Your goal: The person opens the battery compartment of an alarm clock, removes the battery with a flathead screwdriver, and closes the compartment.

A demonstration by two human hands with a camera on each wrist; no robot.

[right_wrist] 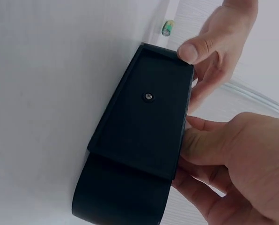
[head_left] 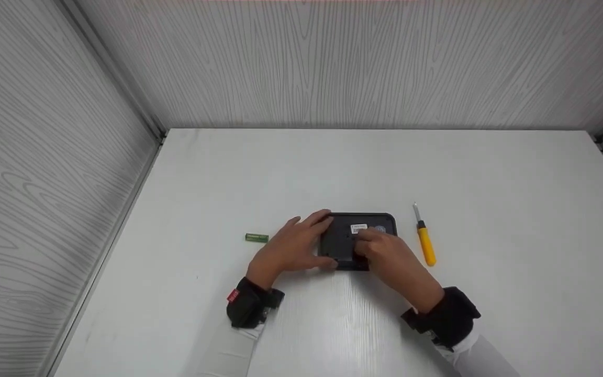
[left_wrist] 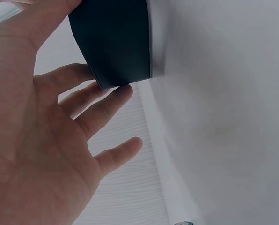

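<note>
A flat black device (head_left: pixel 339 242) with rounded corners lies on the white table, a small white label (head_left: pixel 358 229) on its upper face. My left hand (head_left: pixel 290 248) holds its left end, thumb at the near edge and fingers at the far one. On the device's upper face, right of its middle, are the curled fingers of my right hand (head_left: pixel 389 257); whether they pinch anything is hidden. The right wrist view shows the near side of the device (right_wrist: pixel 144 126), with a screw (right_wrist: pixel 149 96) in it.
Left of the left hand lies a green battery (head_left: pixel 257 237). A screwdriver (head_left: pixel 426 243) with a yellow handle rests right of the device, close to the right hand. Grey wood-grain panels (head_left: pixel 301 68) stand along the table's back and sides.
</note>
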